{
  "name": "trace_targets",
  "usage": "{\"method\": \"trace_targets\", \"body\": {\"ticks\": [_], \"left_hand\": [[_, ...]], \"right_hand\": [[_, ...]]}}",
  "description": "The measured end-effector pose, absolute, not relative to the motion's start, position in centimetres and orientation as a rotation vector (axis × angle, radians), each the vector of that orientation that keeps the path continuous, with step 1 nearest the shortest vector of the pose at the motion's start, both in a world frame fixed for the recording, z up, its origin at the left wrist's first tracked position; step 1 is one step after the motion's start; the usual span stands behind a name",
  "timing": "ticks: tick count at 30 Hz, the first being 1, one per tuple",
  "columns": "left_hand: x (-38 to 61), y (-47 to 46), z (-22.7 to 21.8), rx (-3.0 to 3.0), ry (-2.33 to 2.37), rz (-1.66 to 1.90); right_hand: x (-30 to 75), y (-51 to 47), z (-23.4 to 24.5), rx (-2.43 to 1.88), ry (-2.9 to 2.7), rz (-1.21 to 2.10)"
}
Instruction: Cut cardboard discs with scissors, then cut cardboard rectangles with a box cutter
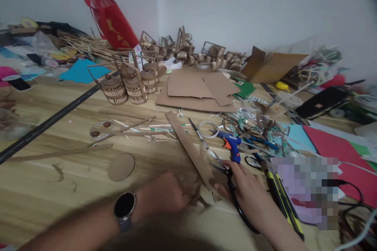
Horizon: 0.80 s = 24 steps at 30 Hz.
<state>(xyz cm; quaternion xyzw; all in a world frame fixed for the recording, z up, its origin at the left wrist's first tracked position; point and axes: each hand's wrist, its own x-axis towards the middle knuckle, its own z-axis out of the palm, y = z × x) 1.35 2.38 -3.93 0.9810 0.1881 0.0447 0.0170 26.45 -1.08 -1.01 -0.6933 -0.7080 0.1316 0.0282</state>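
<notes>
My left hand (169,194), a watch on its wrist, is closed over crumpled brown paper scraps (190,182); motion blur hides its fingertips. My right hand (246,186) grips black-handled scissors (232,192), their blades pointing up and left. Between the hands and running away from me lies a long brown cardboard strip (188,147), its near end close to my right thumb. A cardboard disc (121,167) rests left of my left hand. Just beyond the scissors are a blue glue gun (231,142), a pen (198,131) and a tape ring (208,129).
Small lidded wooden-slat baskets (113,89) stand at the back left, with cardboard sheets (191,84) beside them. Several thin sticks (159,133) are scattered mid-table. A black bar (55,115) crosses the left side. Right of my hand lie a yellow-black cutter (284,200) and coloured paper (332,149).
</notes>
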Motion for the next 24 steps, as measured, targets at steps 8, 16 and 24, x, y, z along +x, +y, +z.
{"method": "trace_targets", "body": {"ticks": [8,16,24], "left_hand": [[-2.3,4.0,0.6,2.405,0.694,0.021],[-3.6,4.8,2.9,2.109,0.819,-0.017],[-2.1,4.8,2.6,2.079,0.964,-0.010]], "right_hand": [[23.0,2.7,1.3,-2.314,-2.288,0.433],[22.1,3.4,0.1,-2.221,-2.371,0.511],[22.9,2.8,2.4,-2.058,-2.394,0.510]]}}
